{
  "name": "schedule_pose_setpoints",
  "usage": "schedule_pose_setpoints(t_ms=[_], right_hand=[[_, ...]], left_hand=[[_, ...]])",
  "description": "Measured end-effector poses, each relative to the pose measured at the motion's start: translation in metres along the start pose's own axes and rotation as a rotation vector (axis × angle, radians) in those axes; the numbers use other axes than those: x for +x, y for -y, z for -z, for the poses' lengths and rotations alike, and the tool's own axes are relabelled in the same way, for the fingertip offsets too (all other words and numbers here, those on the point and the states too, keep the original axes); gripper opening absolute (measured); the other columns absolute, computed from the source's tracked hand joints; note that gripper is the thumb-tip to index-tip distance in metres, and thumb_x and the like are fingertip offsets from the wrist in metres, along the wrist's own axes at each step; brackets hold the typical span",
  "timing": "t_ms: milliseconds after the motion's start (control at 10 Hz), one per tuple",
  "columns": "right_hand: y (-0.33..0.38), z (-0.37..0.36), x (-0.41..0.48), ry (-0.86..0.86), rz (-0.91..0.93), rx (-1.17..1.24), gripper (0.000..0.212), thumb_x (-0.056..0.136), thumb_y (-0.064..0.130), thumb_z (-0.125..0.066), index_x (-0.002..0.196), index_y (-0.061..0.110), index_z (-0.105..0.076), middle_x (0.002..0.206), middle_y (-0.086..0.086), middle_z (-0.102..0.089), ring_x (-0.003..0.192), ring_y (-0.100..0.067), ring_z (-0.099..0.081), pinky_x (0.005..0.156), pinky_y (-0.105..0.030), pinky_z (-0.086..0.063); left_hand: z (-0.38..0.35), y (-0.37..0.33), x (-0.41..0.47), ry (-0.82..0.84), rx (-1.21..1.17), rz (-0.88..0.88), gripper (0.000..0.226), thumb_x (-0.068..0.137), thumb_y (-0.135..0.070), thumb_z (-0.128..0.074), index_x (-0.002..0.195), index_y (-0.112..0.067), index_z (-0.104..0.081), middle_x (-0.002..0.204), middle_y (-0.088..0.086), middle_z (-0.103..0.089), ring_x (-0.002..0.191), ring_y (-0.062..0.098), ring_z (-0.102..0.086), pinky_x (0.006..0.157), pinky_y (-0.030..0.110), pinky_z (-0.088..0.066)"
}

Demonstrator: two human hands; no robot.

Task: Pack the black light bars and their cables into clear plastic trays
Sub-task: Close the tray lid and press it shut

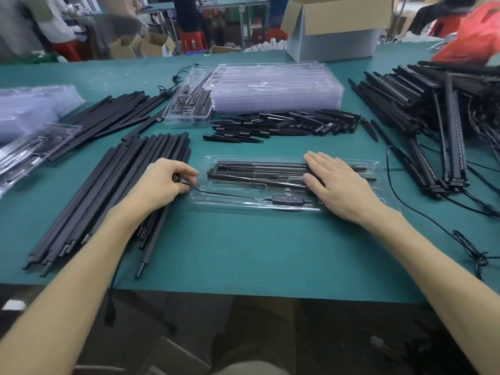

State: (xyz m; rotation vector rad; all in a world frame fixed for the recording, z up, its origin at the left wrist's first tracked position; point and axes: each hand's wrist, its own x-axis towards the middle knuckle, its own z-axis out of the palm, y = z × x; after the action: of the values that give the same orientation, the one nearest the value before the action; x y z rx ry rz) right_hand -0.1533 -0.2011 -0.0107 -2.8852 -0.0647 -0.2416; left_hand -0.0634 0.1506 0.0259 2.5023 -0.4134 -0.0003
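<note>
- Pinching cable [230, 195], left hand [162, 182]; limp and light, so hold near its end.
- Right hand [332, 182] flat, fingers straight, pressing stiff bars [257, 169] into tray [232, 186].
- Tray looks thin, flexy.

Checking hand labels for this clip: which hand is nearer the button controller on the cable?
Right. The right hand lies flat on the bars, just right of the controller; the left hand pinches the cable at the left end of the tray.
</note>
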Motion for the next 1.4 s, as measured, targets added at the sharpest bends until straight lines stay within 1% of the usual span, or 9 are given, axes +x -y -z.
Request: schedule_pose_setpoints(t_ms=[200,400,600,800,1000,1100,1200,1300,1400], right_hand=[[0.002,-0.001,0.000,-0.015,-0.003,-0.015,0.058,0.106,0.046,-0.025,0.159,0.022,-0.023,0.165,0.008,-0.020,0.153,-0.009,-0.012,0.125,-0.032,-0.006],[0.002,-0.002,0.000,-0.009,-0.010,-0.019,0.058,0.106,0.046,-0.024,0.159,0.022,-0.022,0.166,0.008,-0.019,0.153,-0.010,-0.012,0.125,-0.032,-0.005],[0.003,-0.002,0.001,-0.018,-0.013,-0.015,0.058,0.106,0.046,-0.025,0.159,0.022,-0.023,0.165,0.008,-0.020,0.153,-0.010,-0.013,0.125,-0.032,-0.005],[0.004,-0.001,0.000,-0.018,-0.014,-0.006,0.057,0.106,0.046,-0.026,0.159,0.022,-0.024,0.165,0.008,-0.020,0.153,-0.009,-0.013,0.125,-0.031,-0.005],[0.005,0.000,-0.001,-0.018,-0.014,0.001,0.056,0.107,0.044,-0.028,0.158,0.021,-0.025,0.165,0.007,-0.022,0.152,-0.011,-0.014,0.125,-0.032,-0.006],[0.006,0.001,-0.001,-0.020,-0.016,-0.001,0.056,0.107,0.044,-0.028,0.158,0.021,-0.025,0.165,0.007,-0.022,0.152,-0.011,-0.014,0.125,-0.033,-0.007],[0.007,0.001,-0.001,-0.017,-0.018,-0.011,0.056,0.107,0.045,-0.028,0.158,0.021,-0.025,0.164,0.007,-0.023,0.152,-0.011,-0.015,0.125,-0.033,-0.007],[0.008,0.001,-0.001,-0.019,-0.017,-0.017,0.056,0.107,0.044,-0.028,0.158,0.021,-0.026,0.164,0.007,-0.025,0.152,-0.011,-0.015,0.125,-0.033,-0.007],[0.009,0.002,-0.002,-0.015,-0.017,-0.021,0.056,0.107,0.045,-0.028,0.158,0.021,-0.025,0.164,0.008,-0.025,0.152,-0.010,-0.015,0.125,-0.033,-0.007]], left_hand=[[0.014,-0.002,-0.001,0.130,0.132,0.001,0.053,0.083,0.004,-0.076,0.132,-0.010,-0.061,0.108,-0.003,-0.069,0.094,0.016,-0.065,0.088,0.024,-0.045],[0.012,-0.018,-0.001,0.168,0.201,0.000,0.049,0.088,0.001,-0.073,0.132,-0.013,-0.060,0.104,-0.002,-0.069,0.081,0.008,-0.064,0.085,0.029,-0.048],[0.013,-0.014,-0.005,0.194,0.154,0.058,0.030,0.091,-0.005,-0.071,0.119,-0.013,-0.065,0.084,0.000,-0.074,0.062,0.012,-0.071,0.082,0.041,-0.059],[0.010,-0.019,-0.004,0.167,0.211,0.038,0.021,0.093,-0.005,-0.067,0.113,-0.009,-0.072,0.080,0.000,-0.073,0.069,0.018,-0.069,0.080,0.035,-0.056],[0.010,-0.014,-0.010,0.108,0.090,0.074,0.016,0.091,-0.005,-0.071,0.105,-0.010,-0.076,0.083,0.006,-0.075,0.068,0.020,-0.070,0.085,0.035,-0.057],[0.005,-0.016,-0.009,-0.001,0.082,0.115,0.021,0.092,-0.002,-0.065,0.111,-0.008,-0.073,0.088,0.002,-0.074,0.078,0.019,-0.070,0.087,0.029,-0.053],[-0.002,-0.025,-0.008,-0.227,0.138,0.003,0.030,0.096,-0.003,-0.055,0.122,-0.007,-0.068,0.112,0.007,-0.070,0.099,0.022,-0.065,0.099,0.034,-0.049],[-0.023,-0.043,-0.007,-0.256,0.137,-0.155,0.032,0.100,-0.013,-0.055,0.130,-0.003,-0.062,0.129,0.014,-0.063,0.119,0.028,-0.059,0.108,0.039,-0.042],[-0.054,-0.065,-0.001,-0.105,0.113,-0.240,0.046,0.104,-0.028,-0.052,0.141,-0.002,-0.052,0.146,0.014,-0.052,0.137,0.026,-0.046,0.118,0.036,-0.031]])
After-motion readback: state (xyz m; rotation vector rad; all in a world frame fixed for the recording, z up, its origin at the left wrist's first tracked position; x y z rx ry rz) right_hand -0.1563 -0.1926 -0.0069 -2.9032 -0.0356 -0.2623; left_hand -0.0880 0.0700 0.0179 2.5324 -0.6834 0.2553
